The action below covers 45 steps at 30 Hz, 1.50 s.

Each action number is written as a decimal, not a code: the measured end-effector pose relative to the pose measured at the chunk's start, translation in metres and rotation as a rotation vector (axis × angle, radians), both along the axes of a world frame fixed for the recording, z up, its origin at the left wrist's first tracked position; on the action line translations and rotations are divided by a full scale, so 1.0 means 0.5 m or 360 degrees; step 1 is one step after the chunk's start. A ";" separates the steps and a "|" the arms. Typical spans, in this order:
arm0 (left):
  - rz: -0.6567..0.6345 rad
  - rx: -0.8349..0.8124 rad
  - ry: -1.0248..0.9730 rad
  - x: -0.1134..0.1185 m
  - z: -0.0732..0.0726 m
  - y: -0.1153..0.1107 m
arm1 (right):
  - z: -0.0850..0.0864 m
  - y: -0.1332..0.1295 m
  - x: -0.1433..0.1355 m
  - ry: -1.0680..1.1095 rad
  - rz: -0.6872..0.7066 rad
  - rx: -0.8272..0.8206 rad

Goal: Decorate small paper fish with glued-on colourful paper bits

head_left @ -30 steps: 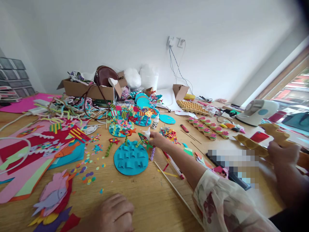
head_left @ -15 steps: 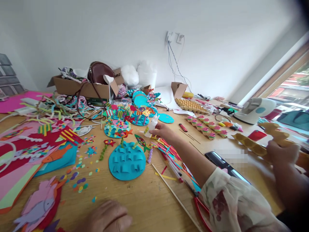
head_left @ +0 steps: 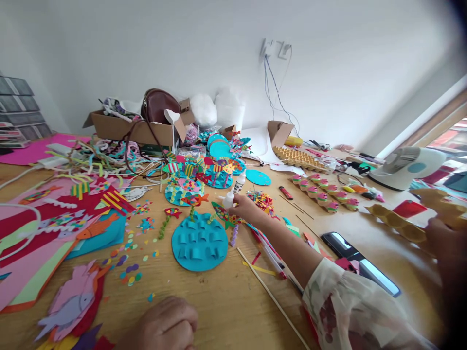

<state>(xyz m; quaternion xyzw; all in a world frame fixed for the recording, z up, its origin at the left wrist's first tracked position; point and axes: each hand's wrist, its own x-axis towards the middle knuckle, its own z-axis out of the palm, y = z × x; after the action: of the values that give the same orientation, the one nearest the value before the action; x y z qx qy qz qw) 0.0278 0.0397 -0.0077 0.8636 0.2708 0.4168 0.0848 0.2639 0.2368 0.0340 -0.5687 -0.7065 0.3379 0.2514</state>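
Observation:
My left hand (head_left: 164, 323) rests on the table at the bottom edge, its fingers curled in and nothing showing in them. Reaching across from the lower right, my right hand (head_left: 246, 206) pinches a small white squeeze bottle (head_left: 228, 200), partly hidden by the fingers. Just behind it a white bottle with a dark-printed label (head_left: 239, 183) stands upright. Beneath and left of this hand lies a round blue disc (head_left: 199, 245) with rows of curled paper scales. A dotted green paper fish (head_left: 220, 212) on a stalk stands by the disc's far edge.
Another person's hand (head_left: 443, 238) holds a yellow egg-carton strip (head_left: 397, 222) at the right. A phone (head_left: 361, 262) and a wooden stick (head_left: 272, 296) lie near my right arm. Paper fish (head_left: 69, 306) and paper dots (head_left: 129, 272) are scattered left. A cardboard box (head_left: 127, 130) stands behind.
The view has swung left. My right hand has come lower and nearer the blue disc; a labelled bottle now shows upright behind it. My left hand is more tightly curled.

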 end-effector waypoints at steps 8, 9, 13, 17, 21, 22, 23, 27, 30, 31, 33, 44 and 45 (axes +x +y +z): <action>-0.0048 -0.0236 0.0269 -0.009 0.071 -0.012 | 0.035 -0.026 0.026 -0.0199 -0.0168 0.0123; -0.0049 -0.0211 0.0241 -0.010 0.076 -0.016 | 0.046 -0.037 0.034 -0.0232 -0.0202 0.0166; -0.0124 -0.0077 0.0364 -0.006 0.087 -0.030 | 0.095 -0.128 0.046 -0.0380 -0.0132 0.0232; -0.0307 0.0029 0.0610 0.004 0.102 -0.050 | 0.119 -0.276 0.013 -0.0877 0.0228 0.0274; -0.0475 0.0236 0.0685 0.004 0.124 -0.074 | 0.111 -0.391 -0.025 -0.1146 0.0427 0.0231; -0.0424 0.0267 0.0695 -0.001 0.131 -0.075 | 0.107 -0.408 -0.031 -0.1149 0.0476 0.0211; -0.0313 0.0272 0.0687 -0.008 0.137 -0.071 | 0.103 -0.422 -0.034 -0.1135 0.0527 0.0199; 0.0213 0.0022 0.0707 -0.057 0.162 0.004 | 0.087 -0.456 -0.036 -0.1130 0.0665 0.0202; 0.0603 -0.0404 0.0788 -0.094 0.174 0.096 | 0.075 -0.476 -0.040 -0.1157 0.0805 0.0250; 0.0701 -0.0553 0.0836 -0.103 0.175 0.125 | 0.070 -0.482 -0.042 -0.1161 0.0847 0.0270; 0.0780 -0.0630 0.0851 -0.114 0.171 0.174 | 0.061 -0.490 -0.050 -0.1166 0.0900 0.0288; 0.1162 -0.1007 0.1065 -0.093 0.108 0.291 | 0.057 -0.503 -0.067 -0.1285 0.0925 0.0117; 0.1170 -0.1032 0.1085 -0.091 0.103 0.294 | 0.055 -0.503 -0.066 -0.1287 0.0922 0.0106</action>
<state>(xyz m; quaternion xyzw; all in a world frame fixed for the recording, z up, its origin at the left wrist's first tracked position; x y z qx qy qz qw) -0.0177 0.1869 0.0437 0.7284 0.6773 0.0143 0.1026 0.2306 -0.0150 0.0613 -0.4261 -0.8869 0.1233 -0.1290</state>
